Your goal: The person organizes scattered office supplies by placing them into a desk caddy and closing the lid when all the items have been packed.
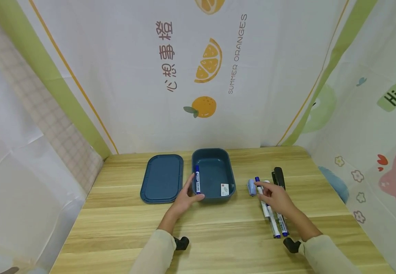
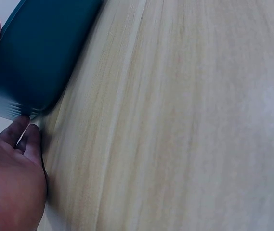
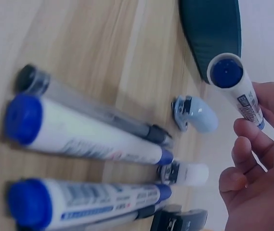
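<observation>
My left hand (image 1: 185, 198) is at the near left corner of a dark blue rectangular box (image 1: 232, 179), its fingers along the left wall and thumb at the front wall. One blue-capped whiteboard marker (image 1: 198, 182) leans inside the box against its left side. Over on the right, my right hand (image 1: 276, 196) pinches another white whiteboard marker (image 3: 246, 98) with blue ends, raised off the table in the right wrist view. Below it lie two more markers (image 3: 98, 137) and a grey pen (image 3: 103, 110), near a light blue rounded piece (image 3: 202, 115) with a metal end.
A matching blue lid (image 1: 162, 179) lies flat left of the box. A black stapler (image 1: 278, 177) lies behind the right hand, and a small white piece (image 3: 189, 174) sits near the light blue one. A printed curtain (image 1: 132, 95) hangs behind the wooden table (image 1: 218, 236).
</observation>
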Action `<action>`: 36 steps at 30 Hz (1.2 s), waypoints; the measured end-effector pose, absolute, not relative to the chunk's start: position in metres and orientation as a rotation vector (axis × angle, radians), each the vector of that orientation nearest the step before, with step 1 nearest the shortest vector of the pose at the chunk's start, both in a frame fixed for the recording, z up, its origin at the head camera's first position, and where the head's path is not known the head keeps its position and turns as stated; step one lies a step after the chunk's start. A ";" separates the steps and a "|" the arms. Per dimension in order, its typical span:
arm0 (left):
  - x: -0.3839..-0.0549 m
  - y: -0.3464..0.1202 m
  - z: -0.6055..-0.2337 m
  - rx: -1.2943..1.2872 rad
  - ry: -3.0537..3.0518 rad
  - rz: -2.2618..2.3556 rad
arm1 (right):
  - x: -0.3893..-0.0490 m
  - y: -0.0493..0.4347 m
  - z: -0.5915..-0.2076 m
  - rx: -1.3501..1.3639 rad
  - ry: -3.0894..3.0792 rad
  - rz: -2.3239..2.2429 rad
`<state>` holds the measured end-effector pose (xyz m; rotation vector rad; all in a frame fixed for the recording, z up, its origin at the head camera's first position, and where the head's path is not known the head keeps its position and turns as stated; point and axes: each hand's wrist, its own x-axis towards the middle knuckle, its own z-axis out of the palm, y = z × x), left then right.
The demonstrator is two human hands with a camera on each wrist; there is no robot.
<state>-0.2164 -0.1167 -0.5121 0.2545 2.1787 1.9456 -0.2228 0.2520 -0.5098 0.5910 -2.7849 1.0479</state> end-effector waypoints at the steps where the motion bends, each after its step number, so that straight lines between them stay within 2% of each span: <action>1: -0.217 -0.117 -0.512 0.257 2.178 1.951 | -0.223 0.250 -0.509 0.602 -2.777 1.054; 8: -0.219 -0.119 -0.514 0.269 2.182 1.935 | -0.227 0.237 -0.508 0.640 -2.692 1.099; 19: -0.232 -0.118 -0.545 0.275 2.222 1.940 | -0.237 0.213 -0.505 0.601 -2.662 1.197; 31: -0.232 -0.117 -0.543 0.266 2.217 1.942 | -0.245 0.184 -0.505 0.624 -2.608 1.320; 36: -0.225 -0.118 -0.526 0.299 2.177 1.961 | -0.246 0.174 -0.503 0.588 -2.614 1.326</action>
